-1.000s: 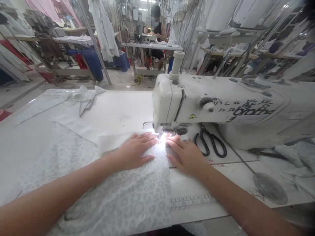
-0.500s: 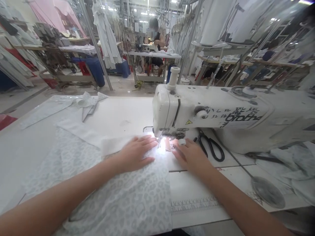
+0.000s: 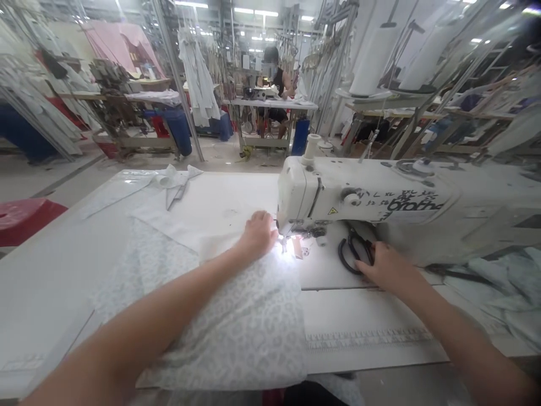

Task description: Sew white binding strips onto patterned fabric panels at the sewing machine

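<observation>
Pale leopard-print fabric (image 3: 253, 327) lies on the sewing table, its upper edge in the bright light under the needle of a white sewing machine (image 3: 313, 197). My left hand (image 3: 258, 232) is closed at the fabric's far edge, just left of the needle; its fingertips are partly hidden. A plain white strip (image 3: 211, 246) lies beneath my left forearm. To the right of the needle, my right hand (image 3: 384, 264) has its thumb and fingers closed on a handle of the black scissors (image 3: 350, 256), which lie under the machine arm with their blades mostly hidden.
A ruler scale (image 3: 363, 340) runs along the table's front. Light cloth (image 3: 507, 293) is heaped at the right; more fabric pieces (image 3: 169, 180) lie at the back left. A red stool (image 3: 31, 217) stands left of the table. Another person (image 3: 281, 84) sits at a machine farther back.
My right hand has moved right, from beside the needle to the scissors' handle. My left hand, flat on the fabric before, has moved farther back and curled closed. The view has shifted slightly.
</observation>
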`<state>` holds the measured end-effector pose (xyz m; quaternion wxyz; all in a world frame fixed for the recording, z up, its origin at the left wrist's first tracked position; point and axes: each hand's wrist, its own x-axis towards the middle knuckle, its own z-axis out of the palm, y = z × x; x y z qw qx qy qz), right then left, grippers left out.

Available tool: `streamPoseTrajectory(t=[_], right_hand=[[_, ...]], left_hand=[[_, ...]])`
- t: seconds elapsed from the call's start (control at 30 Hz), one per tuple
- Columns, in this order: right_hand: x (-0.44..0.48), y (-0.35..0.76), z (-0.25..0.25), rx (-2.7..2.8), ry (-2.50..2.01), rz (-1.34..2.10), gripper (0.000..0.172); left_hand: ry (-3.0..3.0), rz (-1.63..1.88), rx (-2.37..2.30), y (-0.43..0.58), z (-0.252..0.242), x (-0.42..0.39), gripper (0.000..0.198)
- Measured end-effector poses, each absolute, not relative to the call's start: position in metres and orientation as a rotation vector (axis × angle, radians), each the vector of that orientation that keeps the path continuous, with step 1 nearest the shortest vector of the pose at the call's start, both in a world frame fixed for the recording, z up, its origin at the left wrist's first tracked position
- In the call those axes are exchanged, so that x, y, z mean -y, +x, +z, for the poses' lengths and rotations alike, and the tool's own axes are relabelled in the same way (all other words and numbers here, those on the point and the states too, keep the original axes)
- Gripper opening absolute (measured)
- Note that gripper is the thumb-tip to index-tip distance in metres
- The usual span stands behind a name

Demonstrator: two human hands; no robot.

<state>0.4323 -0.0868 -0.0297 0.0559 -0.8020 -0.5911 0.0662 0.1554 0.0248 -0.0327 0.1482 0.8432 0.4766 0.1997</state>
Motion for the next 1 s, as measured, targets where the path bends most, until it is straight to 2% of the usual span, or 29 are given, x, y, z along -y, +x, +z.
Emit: streamPoseTrajectory(t=[0.13,0.27,0.33,0.43,0.53,0.6,0.8,1.0], right_hand=[[0.096,0.440,-0.018,1.718,-2.447,0.298,0.012],[0.172,0.424,-0.015,1.812,-2.257,0.542,0.009],[0.226,0.402,-0.027,1.788,-1.973,0.779,0.015],[0.291,0.363,-0.055,1.656,-1.775,1.046,0.020],[0.315,0.332,-0.077,1.597,-1.704,1.094,0.045],[0.313,0.319,-0.081,1.597,-1.735,1.089,0.053],[0.291,0.295,-0.054,1.684,-1.679,1.048,0.032],[0.298,0.285,-0.051,1.694,-1.778,1.022,0.032]], left_hand=[[2.401,0.599,-1.426,0.155,-0.039,-0.019,0.014],[2.300,0.524,-1.408,0.137,-0.028,0.014,0.024],[2.169,0.401,-1.321,0.126,-0.023,0.042,0.030],[1.841,0.201,-1.115,0.112,-0.017,0.086,0.033],[1.631,0.137,-1.002,0.104,-0.014,0.119,0.034],[1.552,0.114,-1.008,0.100,-0.012,0.134,0.037],[1.423,0.123,-1.069,0.094,-0.007,0.167,0.040],[1.426,0.197,-0.983,0.099,-0.004,0.189,0.034]])
